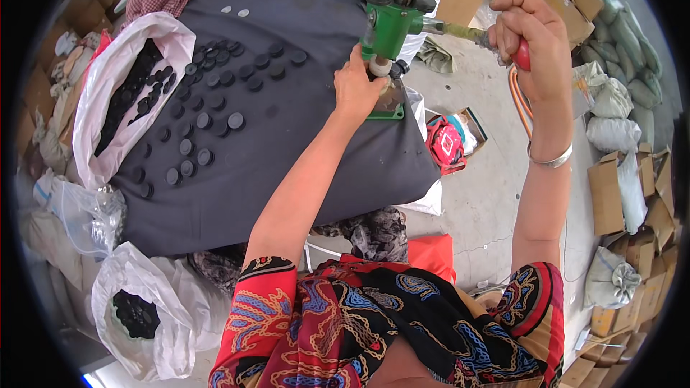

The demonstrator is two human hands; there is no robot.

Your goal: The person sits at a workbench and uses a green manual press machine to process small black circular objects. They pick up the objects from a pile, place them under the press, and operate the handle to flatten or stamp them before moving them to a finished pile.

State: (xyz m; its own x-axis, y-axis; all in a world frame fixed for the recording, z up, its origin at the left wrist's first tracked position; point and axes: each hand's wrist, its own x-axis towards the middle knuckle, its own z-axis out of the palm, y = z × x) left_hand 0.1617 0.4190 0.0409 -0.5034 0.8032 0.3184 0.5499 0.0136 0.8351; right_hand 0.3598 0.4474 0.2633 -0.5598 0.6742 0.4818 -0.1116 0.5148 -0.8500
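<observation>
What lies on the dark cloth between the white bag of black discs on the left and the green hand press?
In the head view, loose black discs lie scattered on the dark cloth between the white bag and the green press, where the left hand rests.

Short-sleeved garment [374,323] patterned in red, black, blue and yellow; silver bangle [550,158] on the right wrist.

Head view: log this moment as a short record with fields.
left hand: left hand at the base of the green hand press, fingers at the die
right hand: right hand closed around the red-handled lever
work surface: dark cloth
on the cloth: scattered black round buttons
beside it: white bag of black buttons
</observation>
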